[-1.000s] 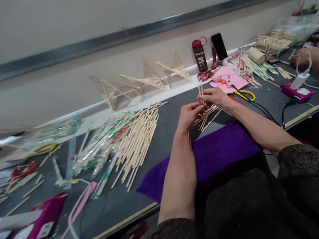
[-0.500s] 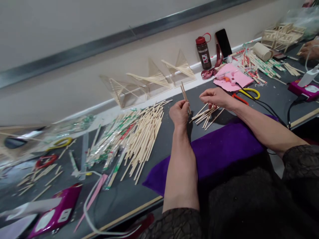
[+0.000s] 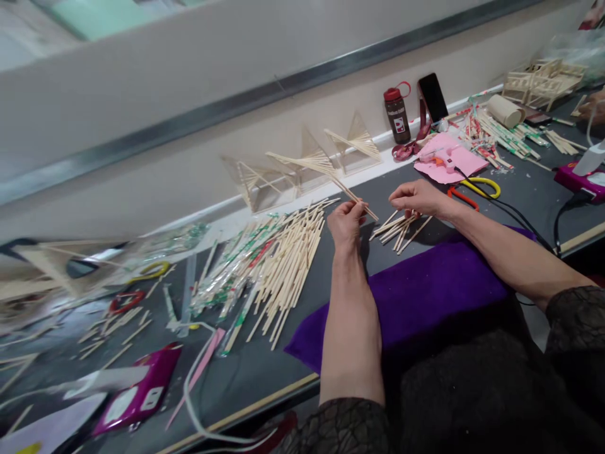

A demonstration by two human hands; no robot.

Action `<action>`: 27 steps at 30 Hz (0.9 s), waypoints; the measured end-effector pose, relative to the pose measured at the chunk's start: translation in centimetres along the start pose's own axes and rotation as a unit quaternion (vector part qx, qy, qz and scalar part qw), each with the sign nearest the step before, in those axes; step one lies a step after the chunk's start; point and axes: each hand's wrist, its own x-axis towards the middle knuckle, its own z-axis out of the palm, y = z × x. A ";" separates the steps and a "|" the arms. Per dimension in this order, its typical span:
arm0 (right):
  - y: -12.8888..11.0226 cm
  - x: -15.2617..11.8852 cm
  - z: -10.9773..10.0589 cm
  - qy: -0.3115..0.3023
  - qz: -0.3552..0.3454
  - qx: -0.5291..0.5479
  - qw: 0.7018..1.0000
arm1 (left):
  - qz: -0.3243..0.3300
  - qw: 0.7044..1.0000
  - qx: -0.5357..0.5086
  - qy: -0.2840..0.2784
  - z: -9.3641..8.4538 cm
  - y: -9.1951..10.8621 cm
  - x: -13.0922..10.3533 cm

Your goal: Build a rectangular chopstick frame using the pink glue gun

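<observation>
My left hand (image 3: pixel 348 221) is closed around a couple of thin wooden chopsticks (image 3: pixel 347 190), which slant up to the left toward the wall. To its right, my right hand (image 3: pixel 420 198) hovers at a small pile of loose chopsticks (image 3: pixel 394 233). Its thumb and fingers are drawn together; whether anything is between them is hidden. A larger heap of bare chopsticks (image 3: pixel 288 265) lies left of my left hand, beside chopsticks in clear and green wrappers (image 3: pixel 231 271). Under my forearms a purple cloth (image 3: pixel 425 290) covers the table's front edge.
Stick-built frames (image 3: pixel 302 161) stand against the wall. Behind my right hand are a bottle (image 3: pixel 397 116), a phone (image 3: pixel 432 98), a glue gun (image 3: pixel 437 161) on pink paper (image 3: pixel 466 164) and scissors (image 3: pixel 486 186). Magenta boxes (image 3: pixel 142 391) with cables sit at both sides. Another person's hand (image 3: pixel 596 108) shows far right.
The chopsticks in my left hand have tipped from nearly upright to a leftward slant. My right hand stays by the small pile, its fingers drawn closer together. The whole view has shifted slightly.
</observation>
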 end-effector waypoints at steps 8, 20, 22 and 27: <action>-0.3 0.4 -1.1 0.050 -0.018 0.028 0.998 | -0.108 0.979 -0.105 -0.137 1.9 2.1 -2.1; -0.5 0.1 -1.0 0.034 -0.010 0.016 0.999 | -0.048 0.973 -0.065 -0.217 3.8 2.6 -3.5; -0.7 0.0 -1.1 0.028 -0.009 0.013 0.999 | -0.046 0.974 -0.062 -0.212 3.9 2.7 -3.6; -0.6 0.2 -2.8 0.034 -0.006 -0.030 0.999 | -0.041 0.985 -0.081 -0.149 2.8 3.0 -2.9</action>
